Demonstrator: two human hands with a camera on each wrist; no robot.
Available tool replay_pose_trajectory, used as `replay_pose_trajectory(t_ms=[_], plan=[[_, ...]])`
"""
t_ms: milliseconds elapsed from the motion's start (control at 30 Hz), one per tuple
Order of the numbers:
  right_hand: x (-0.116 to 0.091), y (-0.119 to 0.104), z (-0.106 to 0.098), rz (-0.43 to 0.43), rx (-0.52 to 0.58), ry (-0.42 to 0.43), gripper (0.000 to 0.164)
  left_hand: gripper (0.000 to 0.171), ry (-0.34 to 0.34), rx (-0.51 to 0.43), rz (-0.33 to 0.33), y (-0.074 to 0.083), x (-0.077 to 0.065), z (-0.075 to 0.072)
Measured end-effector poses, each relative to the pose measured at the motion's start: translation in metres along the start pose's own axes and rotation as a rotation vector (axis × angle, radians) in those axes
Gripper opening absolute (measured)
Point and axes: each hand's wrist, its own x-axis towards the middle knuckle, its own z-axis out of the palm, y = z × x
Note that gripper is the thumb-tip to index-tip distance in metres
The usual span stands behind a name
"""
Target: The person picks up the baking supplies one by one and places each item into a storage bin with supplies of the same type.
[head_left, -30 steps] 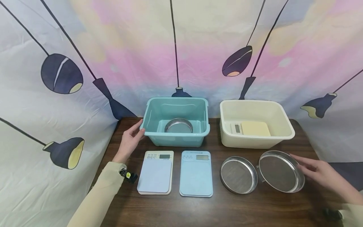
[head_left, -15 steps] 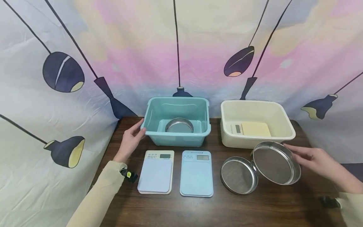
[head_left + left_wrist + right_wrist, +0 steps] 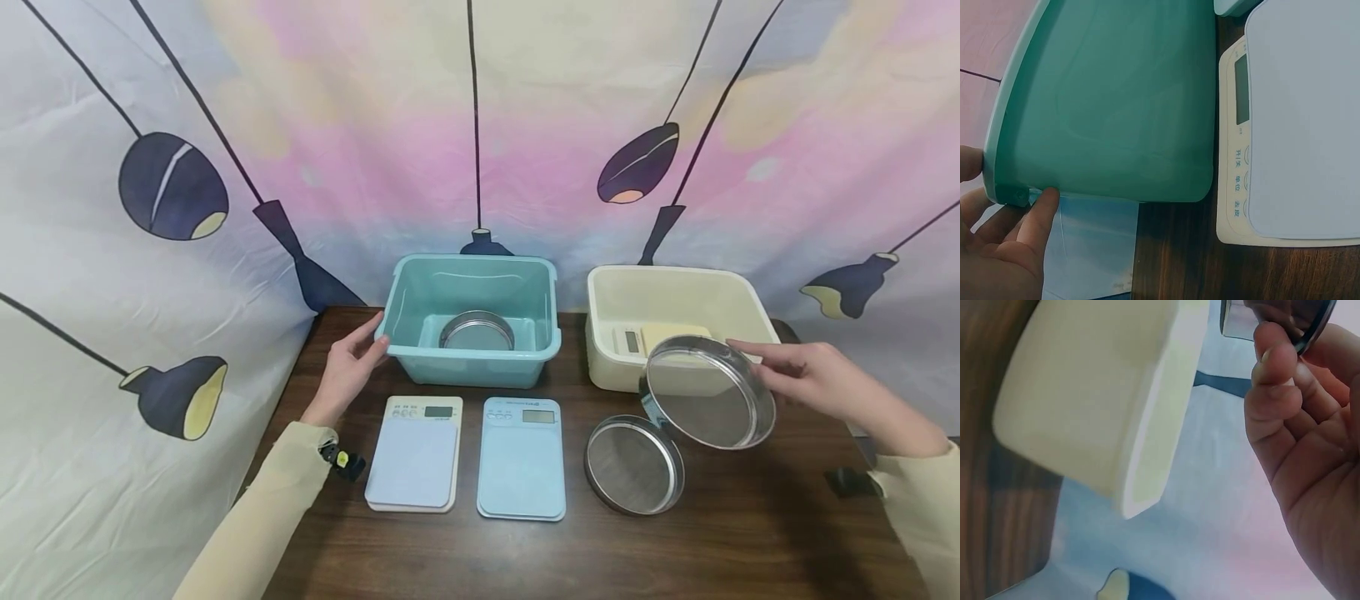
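Observation:
My right hand (image 3: pixel 813 379) pinches the rim of a round metal sieve (image 3: pixel 708 396), raised and tilted in front of the cream basin (image 3: pixel 611 367), overlapping its front in the head view. The right wrist view catches only part of the sieve's wall (image 3: pixel 1239 322), between fingers and thumb. My left hand (image 3: pixel 348 367) grips the rim at the left end of the teal basin (image 3: pixel 465 371); its fingers (image 3: pixel 1038 219) show at the corner in the left wrist view. A smaller sieve (image 3: pixel 477 333) lies inside the teal basin. Another sieve (image 3: pixel 633 467) lies flat on the table.
A cream kitchen scale with a white platform (image 3: pixel 412 462) and a light blue scale (image 3: pixel 521 471) lie side by side before the teal basin. Inside the cream basin is a yellow scale (image 3: pixel 663 333). A printed cloth (image 3: pixel 375 125) hangs behind the dark wooden table (image 3: pixel 525 567).
My right hand has lifted the large sieve off the table and carried it up and left toward the cream basin, tilting it. The left hand stays at the teal basin's rim.

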Motion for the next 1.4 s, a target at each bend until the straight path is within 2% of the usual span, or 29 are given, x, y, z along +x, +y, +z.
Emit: replay_pose_trajectory(t_ms=[200, 433, 633, 967, 1100, 1400], plan=[[0.030, -0.010, -0.010, -0.003, -0.001, -0.042, 0.049, 0.054, -0.001, -0.003, -0.004, 0.003, 0.001, 0.001], [0.065, -0.020, -0.013, -0.087, 0.007, -0.039, 0.045, 0.055, -0.004, -0.004, 0.001, 0.001, 0.002, 0.000], [0.092, -0.032, -0.017, -0.116, 0.039, -0.093, 0.042, 0.055, -0.004, -0.010, -0.002, 0.000, 0.002, 0.002], [0.134, -0.053, -0.021, -0.023, 0.120, -0.230, 0.042, 0.055, -0.008, -0.013, -0.016, 0.001, 0.002, 0.001], [0.150, -0.061, -0.020, 0.003, 0.143, -0.257, 0.040, 0.056, -0.008, -0.008, -0.010, 0.000, 0.002, 0.000], [0.187, -0.071, -0.011, -0.001, 0.179, -0.291, 0.037, 0.055, -0.006, -0.016, -0.029, 0.002, 0.001, 0.000]])
